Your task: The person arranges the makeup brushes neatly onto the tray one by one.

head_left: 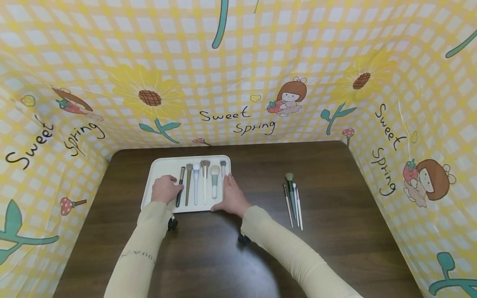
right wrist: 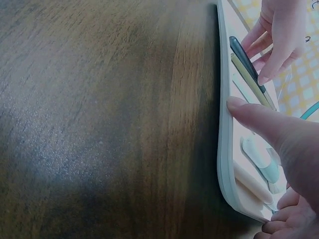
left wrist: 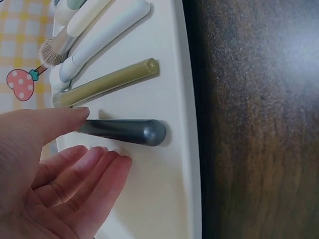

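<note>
Black-handled makeup brush (left wrist: 134,130) at left end of a row of six in white tray (head_left: 150,178); both hands at tray.

Nearest: cream sleeves (head_left: 138,244) above the brown wood-grain table (head_left: 208,256). Right of the tray, well apart, four slim brushes (head_left: 292,203) lie bunched, one green-headed. Right hand (head_left: 234,196): grip spread wide about the near right corner, thumb on near rim, fingers along right side. Left hand (head_left: 162,189): grip partly open, thumb at black handle, fingertips on its other side; cannot tell whether it pinches. Black handle glossy, rounded butt toward the person. Next, left to right: olive-handled brush (left wrist: 112,84), pale lavender brush (head_left: 196,186), white-handled brush with brown bristles (head_left: 205,186), green-and-white brush with pale fluffy head (head_left: 214,182), small grey-bristled brush (head_left: 223,164). Beyond: yellow gingham cloth (head_left: 220,82).
</note>
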The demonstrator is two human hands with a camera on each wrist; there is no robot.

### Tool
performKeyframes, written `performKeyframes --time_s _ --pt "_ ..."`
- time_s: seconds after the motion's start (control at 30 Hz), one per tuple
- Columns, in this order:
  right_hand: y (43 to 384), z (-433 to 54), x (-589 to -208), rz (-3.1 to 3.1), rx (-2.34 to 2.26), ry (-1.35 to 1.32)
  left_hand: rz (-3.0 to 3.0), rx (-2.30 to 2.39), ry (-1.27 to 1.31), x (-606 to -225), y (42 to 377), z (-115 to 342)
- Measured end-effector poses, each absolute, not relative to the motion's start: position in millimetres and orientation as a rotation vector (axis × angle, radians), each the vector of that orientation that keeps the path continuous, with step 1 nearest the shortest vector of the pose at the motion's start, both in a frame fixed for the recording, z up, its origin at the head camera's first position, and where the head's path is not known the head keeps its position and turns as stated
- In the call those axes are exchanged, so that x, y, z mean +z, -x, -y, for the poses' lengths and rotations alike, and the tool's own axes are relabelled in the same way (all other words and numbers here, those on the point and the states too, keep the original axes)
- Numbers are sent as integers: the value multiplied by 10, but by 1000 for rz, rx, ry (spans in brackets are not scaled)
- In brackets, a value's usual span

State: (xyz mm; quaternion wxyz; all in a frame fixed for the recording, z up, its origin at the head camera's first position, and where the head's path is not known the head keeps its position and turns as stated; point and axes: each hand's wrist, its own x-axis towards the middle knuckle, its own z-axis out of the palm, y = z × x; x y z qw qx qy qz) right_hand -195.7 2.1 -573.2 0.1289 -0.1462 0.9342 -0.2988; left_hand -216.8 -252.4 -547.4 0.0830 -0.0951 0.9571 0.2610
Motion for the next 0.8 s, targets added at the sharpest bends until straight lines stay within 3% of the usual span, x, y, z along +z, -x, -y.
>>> performKeyframes --time_s 0.53,0.8 --pt "1956 -8 -5711 -2729 -852 426 -3074 990 307 -5396 2049 2686" --pt "1952 -17 -5728 -2717 -880 426 -3092 1052 146 -5472 1879 2838"
